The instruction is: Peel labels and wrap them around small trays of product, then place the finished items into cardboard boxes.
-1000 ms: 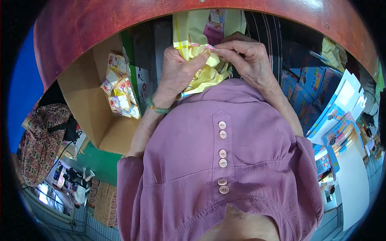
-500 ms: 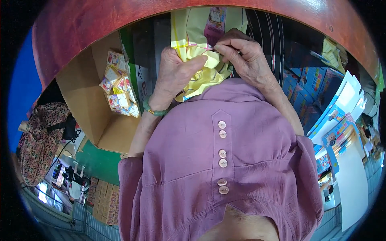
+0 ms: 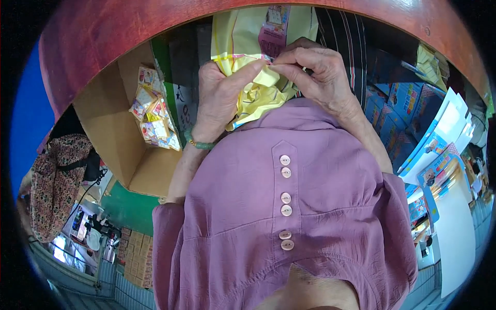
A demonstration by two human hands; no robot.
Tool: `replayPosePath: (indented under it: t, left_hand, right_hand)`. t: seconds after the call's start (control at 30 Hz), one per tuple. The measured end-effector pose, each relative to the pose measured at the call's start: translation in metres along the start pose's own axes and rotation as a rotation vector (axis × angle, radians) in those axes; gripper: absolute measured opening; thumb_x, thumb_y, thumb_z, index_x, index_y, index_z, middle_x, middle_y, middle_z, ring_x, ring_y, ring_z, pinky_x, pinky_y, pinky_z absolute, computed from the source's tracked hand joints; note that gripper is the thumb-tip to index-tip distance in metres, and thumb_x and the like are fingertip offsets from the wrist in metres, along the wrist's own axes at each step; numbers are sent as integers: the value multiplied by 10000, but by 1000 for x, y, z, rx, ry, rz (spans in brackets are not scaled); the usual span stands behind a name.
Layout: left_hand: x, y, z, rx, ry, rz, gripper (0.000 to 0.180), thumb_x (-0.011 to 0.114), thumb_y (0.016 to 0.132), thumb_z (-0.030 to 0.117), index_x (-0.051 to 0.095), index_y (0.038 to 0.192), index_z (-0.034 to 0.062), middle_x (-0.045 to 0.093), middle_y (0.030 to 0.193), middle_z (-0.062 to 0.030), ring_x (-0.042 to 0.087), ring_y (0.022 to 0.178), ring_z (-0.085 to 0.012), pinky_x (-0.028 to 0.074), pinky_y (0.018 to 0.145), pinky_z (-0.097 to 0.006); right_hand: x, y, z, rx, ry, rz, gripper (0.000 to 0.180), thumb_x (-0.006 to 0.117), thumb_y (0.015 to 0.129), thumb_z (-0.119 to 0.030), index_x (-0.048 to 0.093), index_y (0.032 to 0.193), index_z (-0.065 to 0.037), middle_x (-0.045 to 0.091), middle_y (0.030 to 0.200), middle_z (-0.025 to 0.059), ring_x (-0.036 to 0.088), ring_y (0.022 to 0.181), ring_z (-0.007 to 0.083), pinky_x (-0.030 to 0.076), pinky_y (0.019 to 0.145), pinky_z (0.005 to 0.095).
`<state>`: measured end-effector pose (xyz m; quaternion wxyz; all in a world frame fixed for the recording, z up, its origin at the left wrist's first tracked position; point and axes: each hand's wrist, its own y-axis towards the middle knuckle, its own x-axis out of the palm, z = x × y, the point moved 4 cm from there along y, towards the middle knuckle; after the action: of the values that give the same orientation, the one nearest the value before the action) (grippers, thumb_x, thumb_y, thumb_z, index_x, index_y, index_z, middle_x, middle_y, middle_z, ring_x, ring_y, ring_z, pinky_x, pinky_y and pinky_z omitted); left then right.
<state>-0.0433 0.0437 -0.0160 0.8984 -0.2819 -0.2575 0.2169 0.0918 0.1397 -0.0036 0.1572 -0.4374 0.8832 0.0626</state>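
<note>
A yellow plastic bag (image 3: 261, 90) is bunched up between both hands, close against the chest. It is thin and crinkled, pale yellow with a darker yellow band along one edge, and its lower part hangs in loose folds toward 6 o'clock. At 12 o'clock from the crumpled part a flatter stretch of yellow packaging (image 3: 243, 31) rises upright, with a pink printed panel on its face. The left hand (image 3: 219, 98) clutches the bag from 9 o'clock; the right hand (image 3: 318, 72) pinches its top fold from 3 o'clock.

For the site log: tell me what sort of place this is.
Probably a small shop or stockroom: an open cardboard box of small packets, stacked blue boxes, and a yellow bag in both hands.
</note>
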Motion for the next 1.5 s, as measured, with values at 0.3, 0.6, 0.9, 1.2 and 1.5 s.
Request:
replayPosePath:
  t: [0.3,0.6,0.9,1.2,1.5]
  left_hand:
    - [1,0,3,30,10,-3,150,664,820,43,667,939,-49,679,859,-89,645,714,-103,520,608,-213]
    - [0,-3,4,133,173,24,142,674,816,56,678,932,-25,682,815,-62,624,689,-73,502,589,-198]
    - [3,-4,11,197,376,55,110,691,776,44,680,876,-1,673,745,-24,594,641,-44,479,563,-203]
    - [11,-6,19,204,500,92,116,708,760,52,668,857,3,677,764,-30,609,669,-61,494,594,-217]
    - [14,-4,16,225,513,63,120,709,763,33,670,874,10,683,783,-33,619,690,-64,502,608,-220]
  right_hand:
    - [1,0,8,231,264,8,129,644,837,-65,688,949,-17,657,788,55,606,695,87,494,621,218]
    - [-1,3,7,136,117,10,155,687,802,-127,700,937,-53,692,799,87,667,707,148,532,635,255]
    - [-2,5,4,161,130,-12,141,688,790,-127,701,905,-47,691,794,93,671,707,165,532,633,269]
    - [-3,5,-11,-170,-131,95,126,666,771,6,653,896,14,630,732,108,621,633,198,485,564,278]
    - [-2,3,-5,1,-94,11,98,570,869,-14,614,928,50,624,743,92,602,595,137,490,548,244]
